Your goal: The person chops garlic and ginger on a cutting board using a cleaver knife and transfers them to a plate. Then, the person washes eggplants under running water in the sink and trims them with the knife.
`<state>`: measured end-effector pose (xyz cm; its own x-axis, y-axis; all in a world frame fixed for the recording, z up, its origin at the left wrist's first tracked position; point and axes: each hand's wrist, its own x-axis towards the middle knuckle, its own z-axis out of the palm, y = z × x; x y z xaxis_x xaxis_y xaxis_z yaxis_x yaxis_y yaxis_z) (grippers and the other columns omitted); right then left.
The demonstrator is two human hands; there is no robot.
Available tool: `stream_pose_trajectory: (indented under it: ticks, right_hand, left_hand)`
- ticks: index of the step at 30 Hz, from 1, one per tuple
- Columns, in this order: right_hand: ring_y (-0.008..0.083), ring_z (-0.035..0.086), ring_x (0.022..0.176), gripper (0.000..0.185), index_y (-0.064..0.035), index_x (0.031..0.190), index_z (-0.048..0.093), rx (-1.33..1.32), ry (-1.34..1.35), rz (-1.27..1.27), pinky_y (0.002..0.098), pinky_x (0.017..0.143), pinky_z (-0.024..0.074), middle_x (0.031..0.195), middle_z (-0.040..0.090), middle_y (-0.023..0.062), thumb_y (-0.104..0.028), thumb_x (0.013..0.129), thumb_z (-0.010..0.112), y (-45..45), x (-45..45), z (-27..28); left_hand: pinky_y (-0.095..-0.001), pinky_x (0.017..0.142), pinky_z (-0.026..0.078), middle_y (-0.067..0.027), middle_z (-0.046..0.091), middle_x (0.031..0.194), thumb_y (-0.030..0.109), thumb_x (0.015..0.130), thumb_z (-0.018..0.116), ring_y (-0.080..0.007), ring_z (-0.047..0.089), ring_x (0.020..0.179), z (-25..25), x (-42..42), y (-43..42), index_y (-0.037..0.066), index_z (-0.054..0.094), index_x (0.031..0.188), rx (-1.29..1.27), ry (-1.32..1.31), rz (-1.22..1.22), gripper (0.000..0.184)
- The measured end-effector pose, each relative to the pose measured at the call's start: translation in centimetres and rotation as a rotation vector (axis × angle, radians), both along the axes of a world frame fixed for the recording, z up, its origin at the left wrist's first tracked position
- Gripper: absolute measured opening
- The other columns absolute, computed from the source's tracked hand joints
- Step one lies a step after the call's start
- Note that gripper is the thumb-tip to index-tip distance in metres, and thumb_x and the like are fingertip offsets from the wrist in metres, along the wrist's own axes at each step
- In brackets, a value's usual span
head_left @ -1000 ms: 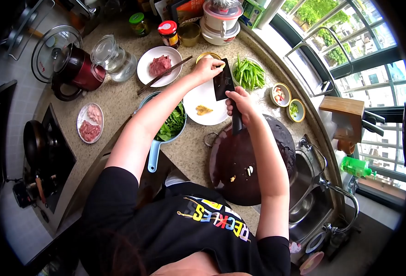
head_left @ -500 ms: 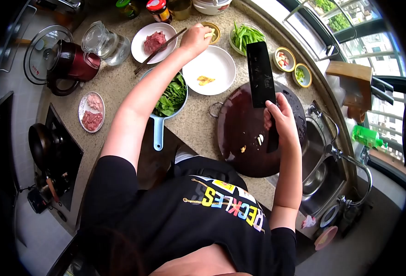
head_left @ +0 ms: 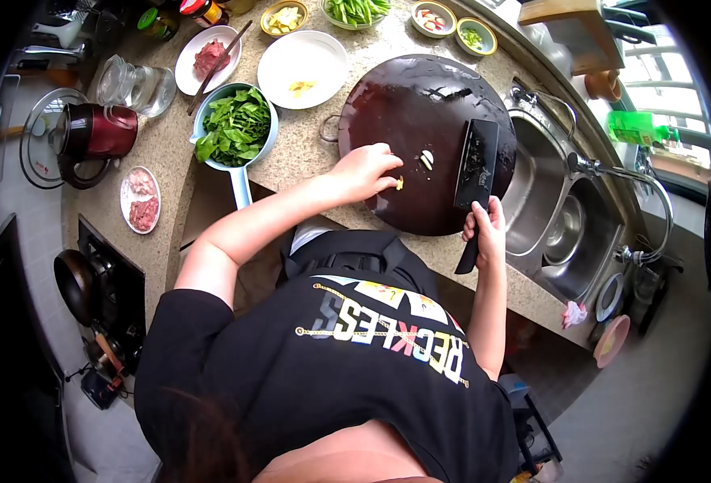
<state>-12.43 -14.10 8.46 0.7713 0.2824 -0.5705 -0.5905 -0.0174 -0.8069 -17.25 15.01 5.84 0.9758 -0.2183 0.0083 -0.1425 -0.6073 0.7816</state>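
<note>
My right hand (head_left: 486,229) grips the handle of a black cleaver (head_left: 478,161), its wide blade lying over the right side of the round dark cutting board (head_left: 404,105). My left hand (head_left: 365,172) reaches over the board's lower left, thumb and forefinger apart. A small yellow scrap (head_left: 400,184) is at the thumb tip; whether it is gripped is unclear. Pale garlic pieces (head_left: 427,159) lie between the left hand and the blade. Left of the board's far side, a white plate (head_left: 311,56) bears some yellow bits.
Beyond the board are a bowl of yellow slices (head_left: 284,18), a bowl of green vegetables (head_left: 355,10) and two small bowls. A blue-handled pot of leafy greens (head_left: 235,125) stands left, near a meat plate with chopsticks (head_left: 208,58). The sink (head_left: 533,185) adjoins on the right.
My left hand has come from the bowl of yellow slices down to the board. The cleaver has been lowered toward the board's right side. The view has shifted.
</note>
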Motion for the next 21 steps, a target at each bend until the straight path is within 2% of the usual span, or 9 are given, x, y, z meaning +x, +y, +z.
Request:
stream_pose_trajectory:
  ticks: [4,9,10,12,14,18,21]
  right_hand:
    - [0.0079,0.043,0.044,0.014,-0.0119,0.094,0.042,0.028,0.009,0.006,0.0225,0.041,0.0370,0.058,0.046,-0.0007,-0.013,0.093,0.056,-0.5,-1.4,-1.3]
    - [0.0074,0.044,0.043,0.013,-0.0109,0.094,0.043,-0.004,-0.042,0.029,0.0217,0.041,0.0377,0.058,0.047,-0.0013,-0.012,0.093,0.056,-1.4,-2.0,-3.0]
    - [0.0072,0.044,0.043,0.012,-0.0108,0.094,0.044,-0.013,-0.047,0.035,0.0216,0.041,0.0375,0.058,0.047,-0.0014,-0.012,0.093,0.056,-1.7,-2.0,-3.2]
    - [0.0071,0.044,0.043,0.011,-0.0110,0.095,0.044,-0.025,-0.027,0.047,0.0217,0.041,0.0375,0.058,0.047,-0.0013,-0.011,0.093,0.055,-2.1,-2.3,-3.8]
    - [0.0074,0.044,0.043,0.010,-0.0110,0.094,0.045,-0.034,-0.015,0.049,0.0220,0.041,0.0376,0.058,0.047,-0.0012,-0.011,0.093,0.055,-2.3,-2.4,-4.3]
    - [0.0103,0.043,0.042,0.011,-0.0132,0.094,0.044,-0.011,0.032,0.060,0.0251,0.039,0.0385,0.056,0.045,-0.0003,-0.014,0.094,0.055,-2.7,-2.0,-4.9]
    - [0.0111,0.043,0.041,0.010,-0.0132,0.094,0.044,0.017,0.071,0.070,0.0255,0.039,0.0378,0.055,0.045,0.0003,-0.015,0.094,0.054,-3.2,-1.9,-4.8]
  left_hand:
    - [-0.0390,0.081,0.047,-0.0127,0.053,0.098,0.009,0.073,0.073,-0.0314,0.055,0.092,-0.9,2.5,-5.0,0.004,0.064,0.101,0.075,-0.177,0.112,0.031]
    - [-0.0432,0.067,0.049,-0.0184,0.054,0.082,0.007,0.077,0.061,-0.0364,0.059,0.078,-2.9,5.7,-7.1,0.001,0.056,0.080,0.166,-0.213,0.032,0.008]
    - [-0.0436,0.068,0.050,-0.0198,0.054,0.081,0.006,0.075,0.063,-0.0371,0.060,0.078,-2.3,6.0,-7.4,0.000,0.056,0.080,0.193,-0.123,0.058,0.010]
    - [-0.0441,0.070,0.051,-0.0217,0.055,0.081,0.005,0.073,0.064,-0.0375,0.060,0.080,-1.3,6.2,-7.9,-0.001,0.055,0.079,0.281,-0.148,0.062,0.013]
    - [-0.0441,0.073,0.051,-0.0220,0.060,0.082,0.002,0.072,0.063,-0.0373,0.061,0.082,-1.7,7.2,-8.3,0.000,0.058,0.078,0.408,-0.026,-0.072,0.008]
    - [-0.0438,0.074,0.051,-0.0214,0.060,0.082,0.000,0.074,0.058,-0.0372,0.061,0.084,-1.5,7.0,-9.0,0.000,0.059,0.077,0.434,-0.037,-0.064,0.004]
    - [-0.0440,0.073,0.051,-0.0209,0.059,0.079,0.002,0.071,0.061,-0.0382,0.060,0.082,-0.8,6.1,-8.0,0.000,0.058,0.077,0.301,-0.084,-0.018,0.007]
